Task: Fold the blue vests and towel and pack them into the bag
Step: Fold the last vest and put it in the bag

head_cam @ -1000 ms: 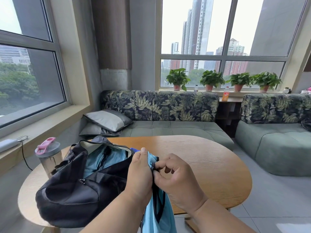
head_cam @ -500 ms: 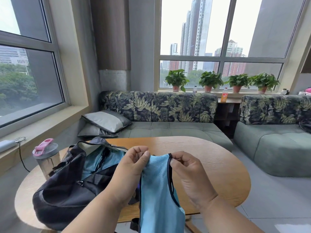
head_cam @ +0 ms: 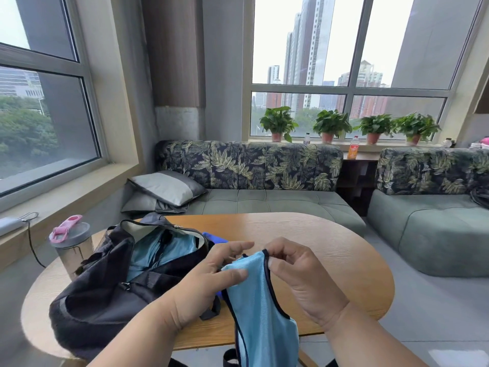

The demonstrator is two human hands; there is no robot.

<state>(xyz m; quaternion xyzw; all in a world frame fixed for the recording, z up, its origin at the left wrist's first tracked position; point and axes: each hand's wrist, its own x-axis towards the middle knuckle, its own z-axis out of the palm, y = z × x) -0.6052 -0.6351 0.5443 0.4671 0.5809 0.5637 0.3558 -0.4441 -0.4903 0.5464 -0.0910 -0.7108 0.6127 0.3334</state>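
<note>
Head view, places given relative to the oval wooden table [head_cam: 330, 250].

Item 1: light blue mesh vest with dark navy trim [head_cam: 262, 308]. Held up over the near edge of the table; its lower part hangs down past the edge and out of view. You hold it by the top strap.

Item 2: your left hand [head_cam: 209, 282]. Above the near edge of the table; thumb laid on the front of the strap, pinching the cloth, the other fingers reaching behind and past it.

Item 3: your right hand [head_cam: 299, 274]. Just right of the left hand, fingers curled, pinching the navy trim at the strap's right corner. The two hands sit close together but do not touch, both clamped on the vest.

Item 4: black fabric backpack with open top zip [head_cam: 111, 292]. Lying on the left part of the table, mouth turned toward the far side. More light blue fabric [head_cam: 161, 250] shows inside the opening.

Item 5: darker blue cloth [head_cam: 214, 237]. On the table at the right rim of the backpack, only a corner showing.

Item 6: clear shaker bottle with grey lid and pink clasp [head_cam: 71, 245]. Upright at the left edge of the table, just beside the backpack.

Item 7: leaf-print green sofa [head_cam: 254, 181]. Beyond the far side of the table, two grey cushions [head_cam: 166, 189] at its left end.

Item 8: four potted plants [head_cam: 332, 125]. On the windowsill behind the sofa.
</note>
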